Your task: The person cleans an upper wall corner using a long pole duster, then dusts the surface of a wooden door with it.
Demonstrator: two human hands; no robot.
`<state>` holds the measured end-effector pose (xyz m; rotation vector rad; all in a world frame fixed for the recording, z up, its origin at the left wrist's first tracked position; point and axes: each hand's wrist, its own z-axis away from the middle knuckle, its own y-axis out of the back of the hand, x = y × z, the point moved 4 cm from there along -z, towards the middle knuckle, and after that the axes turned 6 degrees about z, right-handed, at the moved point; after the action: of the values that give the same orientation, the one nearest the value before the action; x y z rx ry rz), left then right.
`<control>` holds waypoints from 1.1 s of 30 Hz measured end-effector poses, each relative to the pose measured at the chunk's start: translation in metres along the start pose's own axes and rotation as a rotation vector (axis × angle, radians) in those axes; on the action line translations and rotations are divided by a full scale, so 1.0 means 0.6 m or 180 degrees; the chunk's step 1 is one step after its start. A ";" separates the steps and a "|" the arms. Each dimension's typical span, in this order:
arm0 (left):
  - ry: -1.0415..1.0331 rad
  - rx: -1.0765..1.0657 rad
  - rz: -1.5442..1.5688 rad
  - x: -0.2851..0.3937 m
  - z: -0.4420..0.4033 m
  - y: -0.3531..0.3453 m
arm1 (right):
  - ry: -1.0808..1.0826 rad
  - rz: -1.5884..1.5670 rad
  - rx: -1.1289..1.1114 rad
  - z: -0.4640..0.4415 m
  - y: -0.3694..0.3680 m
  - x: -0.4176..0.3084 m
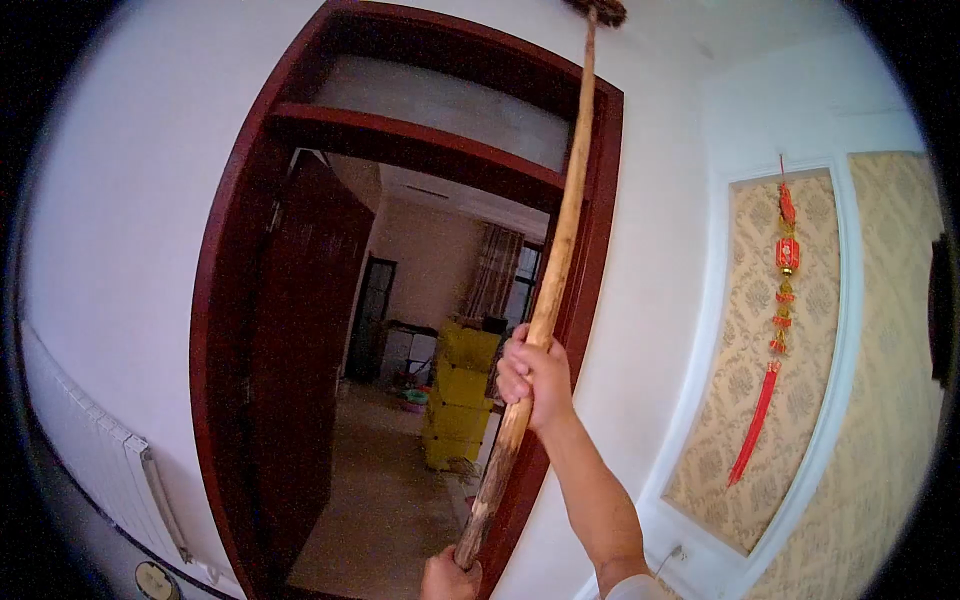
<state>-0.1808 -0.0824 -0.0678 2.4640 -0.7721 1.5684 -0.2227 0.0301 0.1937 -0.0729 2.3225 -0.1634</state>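
Note:
A long-handled duster with a rough wooden pole (566,215) slants up across the view. Its dark brown, bristly head (597,10) is up by the white wall above the door frame, partly cut off by the top edge. My right hand (536,378) is wrapped round the middle of the pole, arm stretched upward. Lower down, my left hand (450,578) is closed round the darker, bark-like bottom end; only part of this hand shows at the lower edge.
Behind the pole stands a dark red door frame (225,300) with its door (300,350) swung inward. Yellow stacked boxes (460,400) are in the room beyond. A white radiator (100,430) is at left. At right hangs a red lantern ornament (787,255) on a patterned panel.

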 end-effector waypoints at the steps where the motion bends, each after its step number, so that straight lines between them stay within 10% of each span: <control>1: -0.0162 0.0051 0.0169 0.009 -0.011 0.004 | 0.0048 0.0031 -0.0006 -0.009 -0.004 -0.009; 5: -0.0958 0.0359 0.0066 0.042 -0.037 0.020 | 0.0164 0.0008 -0.0059 -0.041 -0.026 -0.036; 23: 0.0139 0.0642 -0.0751 0.049 -0.048 0.151 | -0.0030 0.0219 -0.1020 -0.116 -0.275 0.075; 25: -0.0033 0.0583 0.1102 0.110 -0.015 0.129 | -0.0027 0.0238 -0.1169 -0.112 -0.293 0.087; 33: 0.0338 0.0749 -0.0231 0.061 -0.041 0.154 | -0.0039 0.0264 -0.1230 -0.123 -0.314 0.102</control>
<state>-0.2325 -0.1662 -0.0401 2.5054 -0.5020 1.8403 -0.3184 -0.1560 0.2263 -0.1694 2.3110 0.3280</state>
